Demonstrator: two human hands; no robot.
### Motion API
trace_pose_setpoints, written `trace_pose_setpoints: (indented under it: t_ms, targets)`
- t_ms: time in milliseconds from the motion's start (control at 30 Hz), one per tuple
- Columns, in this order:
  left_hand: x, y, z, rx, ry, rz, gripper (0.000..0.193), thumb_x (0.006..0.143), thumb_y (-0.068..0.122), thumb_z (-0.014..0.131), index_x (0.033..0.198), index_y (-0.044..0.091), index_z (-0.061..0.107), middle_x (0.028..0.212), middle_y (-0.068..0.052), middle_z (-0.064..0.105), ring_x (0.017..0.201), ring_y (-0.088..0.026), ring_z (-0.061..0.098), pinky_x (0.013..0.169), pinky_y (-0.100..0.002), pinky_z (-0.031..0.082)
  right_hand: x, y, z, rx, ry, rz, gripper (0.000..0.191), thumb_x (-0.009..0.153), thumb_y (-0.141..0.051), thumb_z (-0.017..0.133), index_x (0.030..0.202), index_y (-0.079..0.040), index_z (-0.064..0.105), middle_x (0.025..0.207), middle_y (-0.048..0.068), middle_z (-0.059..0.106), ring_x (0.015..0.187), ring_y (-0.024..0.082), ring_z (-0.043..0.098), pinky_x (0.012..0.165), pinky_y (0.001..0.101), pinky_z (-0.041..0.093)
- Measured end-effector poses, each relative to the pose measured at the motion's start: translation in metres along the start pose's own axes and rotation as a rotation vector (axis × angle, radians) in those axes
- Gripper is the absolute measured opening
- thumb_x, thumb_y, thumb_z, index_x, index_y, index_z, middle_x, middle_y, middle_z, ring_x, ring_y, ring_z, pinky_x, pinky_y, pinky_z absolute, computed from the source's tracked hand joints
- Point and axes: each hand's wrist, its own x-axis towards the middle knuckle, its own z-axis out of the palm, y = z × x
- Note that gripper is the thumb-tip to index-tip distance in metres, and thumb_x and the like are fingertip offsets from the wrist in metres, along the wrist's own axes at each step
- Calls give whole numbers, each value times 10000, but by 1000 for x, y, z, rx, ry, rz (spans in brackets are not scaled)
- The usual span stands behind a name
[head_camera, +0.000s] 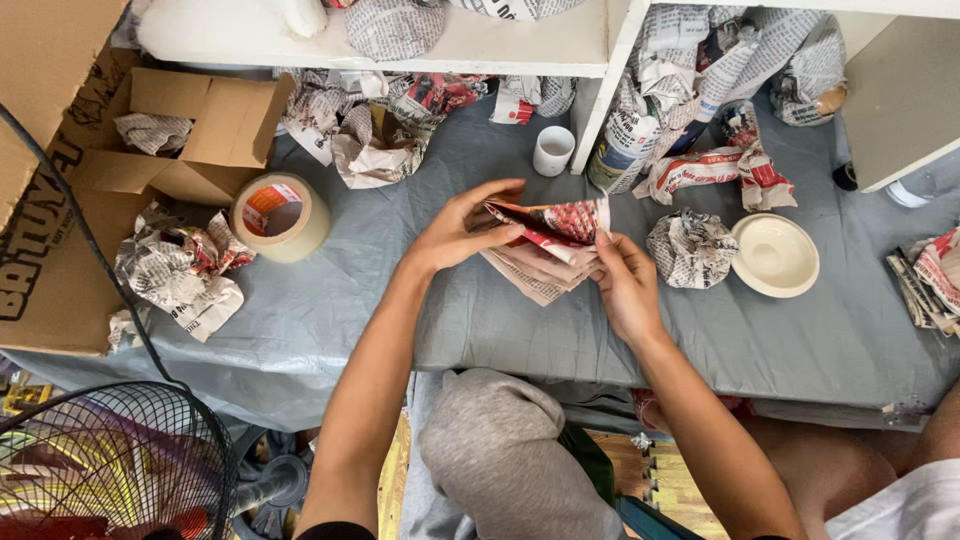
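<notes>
Newspaper (548, 250) sits folded into a thick packet at the middle of the grey-covered work surface (400, 300), pinched between both hands. The left hand (462, 228) closes on the packet's upper left edge, thumb under and fingers arched over the red-printed top sheet. The right hand (625, 285) grips the lower right corner, fingertips tucked into the layers. Whether anything is wrapped inside the packet cannot be told from this view.

To do the fold well, my judgement is that the 2 hands should keep the layers pressed flat against each other, so the sheets do not fan open, and crease firmly along 1 edge before turning the packet. Resting the packet's lower edge on the surface would steady it.

Just to the right lie a crumpled newspaper bundle (690, 248) and a cream ceramic saucer (774, 255), side by side. A small white cup (553, 150) stands beyond the packet near a white shelf leg (610, 90). A roll of packing tape (280, 215) rests to the left, beside an open cardboard box (190, 130) and more crumpled paper.
</notes>
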Motion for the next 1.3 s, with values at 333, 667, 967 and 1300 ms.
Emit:
trace_pose_setpoints:
  t_ms: [333, 667, 967, 1300]
  targets:
    - [5, -9, 3, 142, 73, 52, 975, 720, 215, 943, 1503, 174, 364, 1530, -115, 463, 1422, -279, 504, 1143, -453, 495, 5, -5, 1, 123, 30, 33, 245, 1086, -166, 483, 1223, -19, 622, 1136, 117, 727, 985, 192, 723, 892, 347, 579]
    - [-1, -2, 1, 320, -110, 252, 715, 653, 174, 971, 1290, 106, 653, 1467, -117, 532, 1413, -283, 492, 1177, -422, 406, 8, -9, -1, 124, 14, 55, 333, 992, -40, 520, 1307, 45, 589, 1252, 167, 704, 1123, 223, 709, 1009, 360, 555]
    - [4, -26, -10, 139, 58, 42, 250, 991, 244, 720, 1213, 147, 777, 1288, -68, 714, 1145, -188, 685, 972, -349, 566, 8, -6, -1, 121, 16, 55, 265, 1019, -59, 577, 1243, 55, 662, 1220, 167, 724, 1094, 228, 704, 994, 377, 548]
    - [14, -32, -27, -589, 546, -57, 339, 969, 250, 714, 1138, -44, 719, 1122, -133, 762, 961, -174, 741, 864, -349, 596, -8, -15, 43, -267, -18, -364, 952, 825, 20, 828, 1542, -38, 206, 1401, 160, 536, 1240, 226, 599, 1068, 387, 517]
